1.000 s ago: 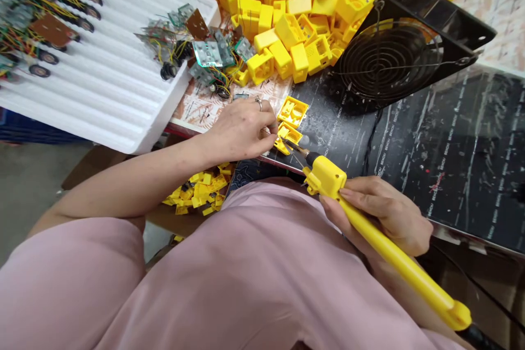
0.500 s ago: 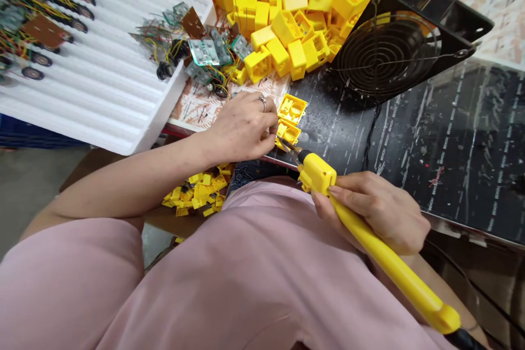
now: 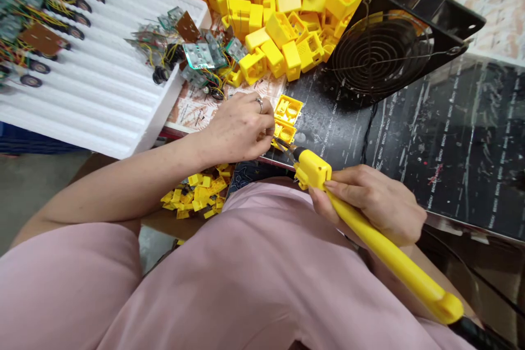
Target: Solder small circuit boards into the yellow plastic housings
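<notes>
My left hand point(image 3: 240, 127), a ring on one finger, pinches a small yellow plastic housing point(image 3: 284, 133) at the near edge of the black mat point(image 3: 410, 136). A second open yellow housing point(image 3: 288, 109) lies just behind it. My right hand point(image 3: 375, 202) is wrapped round a yellow soldering iron point(image 3: 369, 235), whose metal tip touches the held housing. The iron's handle runs down to the lower right, where a black cable leaves it.
A big heap of yellow housings point(image 3: 287, 5) fills the back. A black fan point(image 3: 389, 44) leans at the right. A white foam tray point(image 3: 98, 82) at the left carries wired circuit boards point(image 3: 192, 57). Yellow scraps point(image 3: 197, 194) lie below the table edge.
The view has drifted slightly, and the soldering iron and my right hand have crept a little left towards the housing. My left hand keeps its pinch.
</notes>
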### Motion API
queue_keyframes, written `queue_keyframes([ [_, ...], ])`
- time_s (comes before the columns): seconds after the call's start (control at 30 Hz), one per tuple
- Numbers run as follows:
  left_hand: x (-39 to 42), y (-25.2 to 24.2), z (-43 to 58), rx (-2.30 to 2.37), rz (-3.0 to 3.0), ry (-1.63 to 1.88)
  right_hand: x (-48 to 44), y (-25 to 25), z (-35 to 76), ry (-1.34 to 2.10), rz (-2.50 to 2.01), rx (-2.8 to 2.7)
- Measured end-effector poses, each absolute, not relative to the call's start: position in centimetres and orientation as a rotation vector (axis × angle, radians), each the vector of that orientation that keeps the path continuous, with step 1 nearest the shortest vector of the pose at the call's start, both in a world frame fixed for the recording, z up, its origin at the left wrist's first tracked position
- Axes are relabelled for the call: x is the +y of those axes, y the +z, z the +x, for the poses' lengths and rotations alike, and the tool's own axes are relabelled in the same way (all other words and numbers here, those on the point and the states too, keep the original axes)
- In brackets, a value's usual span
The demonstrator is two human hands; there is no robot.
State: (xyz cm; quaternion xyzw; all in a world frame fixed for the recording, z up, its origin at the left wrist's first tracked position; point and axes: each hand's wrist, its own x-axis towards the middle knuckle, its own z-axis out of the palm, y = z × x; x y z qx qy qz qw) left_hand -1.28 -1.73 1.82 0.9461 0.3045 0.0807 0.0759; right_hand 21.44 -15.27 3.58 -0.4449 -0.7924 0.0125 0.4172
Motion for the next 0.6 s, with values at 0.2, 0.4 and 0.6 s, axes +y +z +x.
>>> queue_keyframes([
  [0.2, -1.4, 2.0, -1.3, 0.890, 2.809, 0.185, -15.2, 3.1, 22.5, 0.088, -1.106, -1.875],
  [0.4, -1.9, 2.1, -1.7, 0.848, 2.915, 0.256, -15.1, 2.5, 23.1, -0.021, -1.166, -1.749],
  [0.6, -1.9, 1.8, -1.5, 0.885, 2.974, 0.294, -12.3, 1.4, 22.8, -0.102, -1.031, -1.918],
])
